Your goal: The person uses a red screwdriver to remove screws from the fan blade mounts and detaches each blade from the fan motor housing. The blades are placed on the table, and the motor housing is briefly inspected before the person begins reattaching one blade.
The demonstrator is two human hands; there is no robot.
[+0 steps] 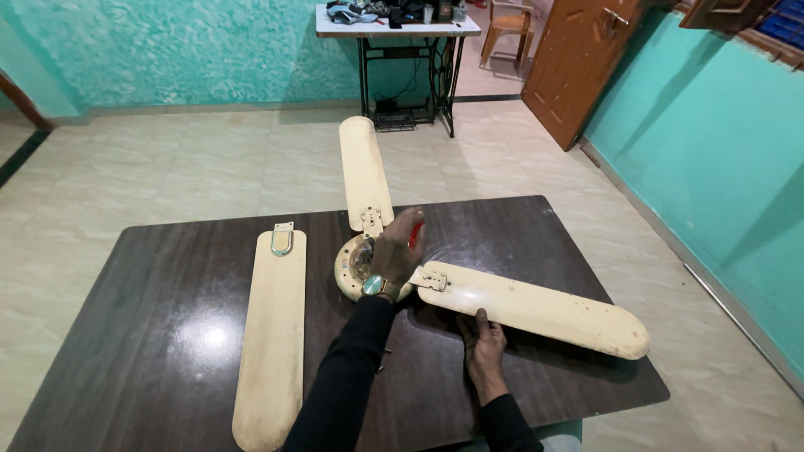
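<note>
A cream ceiling fan lies on a dark wooden table point(167, 335). Its round motor hub point(350, 269) has two blades attached: one blade point(363, 167) points away past the far table edge, the other blade point(536, 308) points right. A third, detached blade point(272, 335) lies loose on the left. My left hand point(395, 251), with a wristwatch, is over the hub and closed around a red-handled tool point(414, 235). My right hand point(484, 335) grips the near edge of the right blade.
A small screw-like part point(383, 356) lies on the table by my left sleeve. Beyond the table there is tiled floor, a treadle sewing table point(402, 29) with clutter at the back wall, a brown door point(578, 59) and turquoise walls.
</note>
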